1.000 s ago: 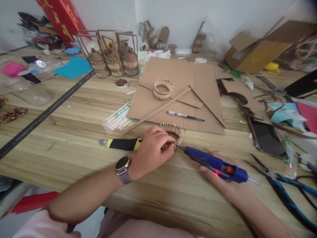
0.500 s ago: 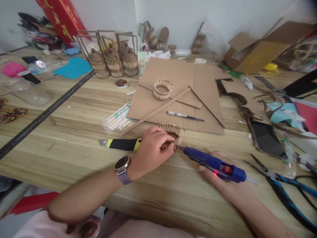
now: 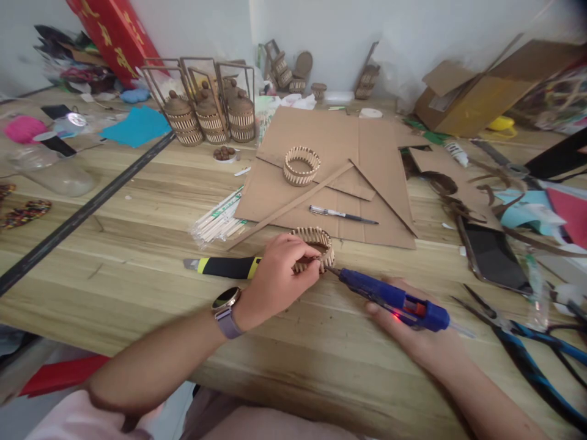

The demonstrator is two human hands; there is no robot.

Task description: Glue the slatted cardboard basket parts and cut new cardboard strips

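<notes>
My left hand [image 3: 287, 266] pinches the near rim of a small round ring of wooden sticks [image 3: 326, 247], which rests on the table. Part of the ring is hidden behind the fingers. In my right hand [image 3: 398, 327] is a blue hot glue gun [image 3: 394, 297] with a red light on; its nozzle points left and meets the near right side of the ring, close to my left fingertips. A utility knife [image 3: 229, 267] with a black and yellow handle lies just left of my left hand. Another stick ring [image 3: 301, 166] sits on the cardboard sheet [image 3: 380, 140].
A pen [image 3: 343, 214] and cardboard strips lie on the sheet. Wrapped sticks [image 3: 220, 217] are left of it. Pliers [image 3: 513, 342] and a phone [image 3: 493, 256] lie at right. Lantern-like models [image 3: 213, 122] stand at back left, a cardboard box [image 3: 486, 91] at back right.
The glue gun has shifted slightly left, its nozzle staying at the ring. My left fingertips have moved a little left along the rim.
</notes>
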